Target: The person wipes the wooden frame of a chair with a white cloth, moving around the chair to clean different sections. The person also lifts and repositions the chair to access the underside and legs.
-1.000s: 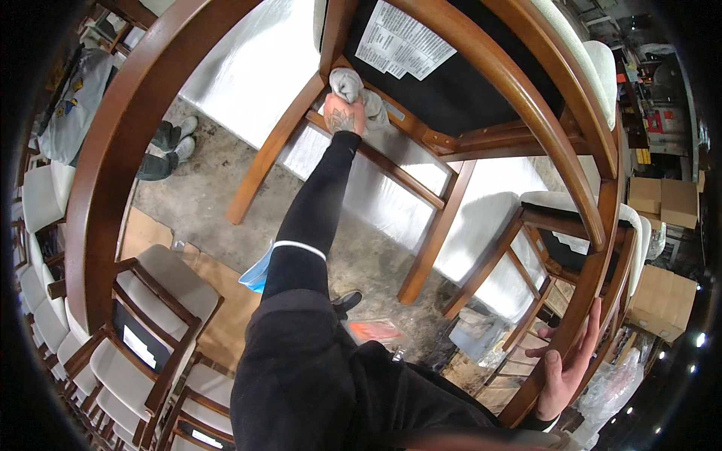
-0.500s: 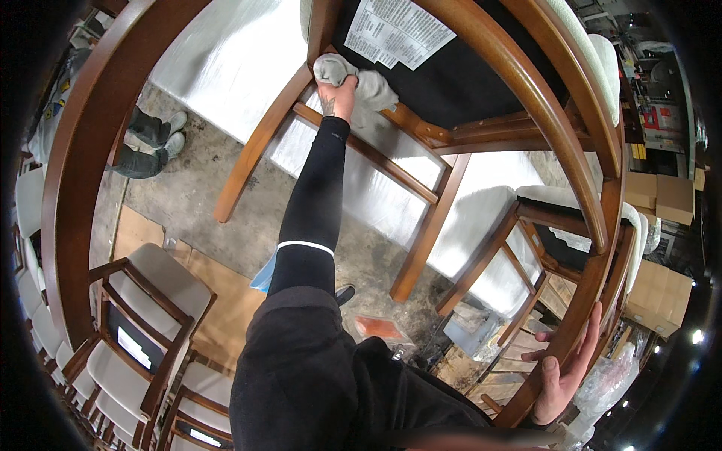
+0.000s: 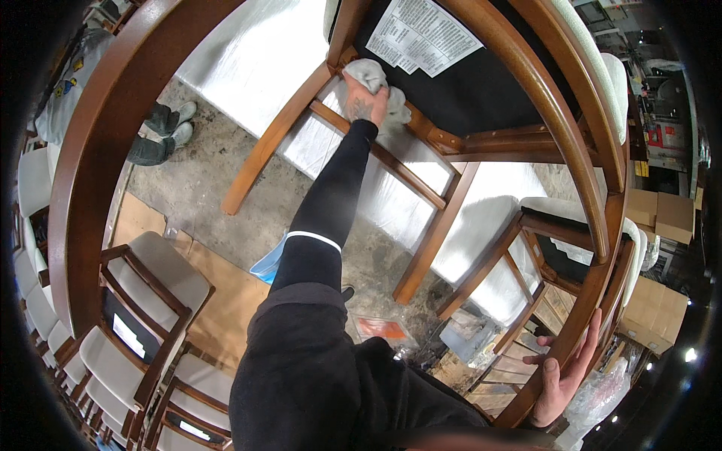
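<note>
A brown wooden chair point(image 3: 519, 143) with a black underside is tipped over in front of me, its legs pointing toward me. My left hand point(image 3: 366, 101) is closed round a pale grey cloth point(image 3: 368, 73), pressed to the seat frame where a leg meets it. Part of the cloth hangs past the fingers over the frame. At the lower right, my right hand point(image 3: 562, 383) holds a curved wooden rail of the chair; some fingertips show past the rail's left edge, while one finger stretches along its right side. White paper labels point(image 3: 421, 36) are on the black underside.
A white-wrapped surface point(image 3: 248, 68) lies beneath the chair. Other wooden chairs with pale seats point(image 3: 120, 368) crowd the lower left, and another chair point(image 3: 553, 233) stands at right. Cardboard boxes point(image 3: 653, 312) are at far right. A person's shoes point(image 3: 183, 124) show at upper left.
My left hand with the cloth appears a little further right, still at the leg joint; the whole chair has also shifted slightly right in view. The right hand keeps its place on the rail.
</note>
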Demonstrator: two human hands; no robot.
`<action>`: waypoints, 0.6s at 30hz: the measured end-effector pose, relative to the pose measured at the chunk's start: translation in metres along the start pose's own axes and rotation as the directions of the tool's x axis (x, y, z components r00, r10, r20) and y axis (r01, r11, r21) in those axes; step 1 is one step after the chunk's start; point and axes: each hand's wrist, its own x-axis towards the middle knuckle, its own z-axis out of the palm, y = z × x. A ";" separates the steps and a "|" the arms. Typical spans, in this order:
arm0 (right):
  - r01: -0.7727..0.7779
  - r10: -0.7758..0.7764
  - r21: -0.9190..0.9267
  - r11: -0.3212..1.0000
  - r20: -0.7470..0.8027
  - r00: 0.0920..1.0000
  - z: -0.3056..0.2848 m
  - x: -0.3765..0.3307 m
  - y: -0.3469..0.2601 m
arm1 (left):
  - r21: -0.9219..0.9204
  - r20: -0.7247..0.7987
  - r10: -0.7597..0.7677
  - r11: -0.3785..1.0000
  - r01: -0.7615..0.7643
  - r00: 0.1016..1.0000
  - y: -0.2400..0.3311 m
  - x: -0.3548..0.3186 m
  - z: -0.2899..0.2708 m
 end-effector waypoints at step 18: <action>-0.003 0.003 0.012 1.000 0.006 1.000 0.000 -0.001 -0.002 | 0.009 0.034 -0.014 1.000 0.013 0.999 0.000 0.004 -0.011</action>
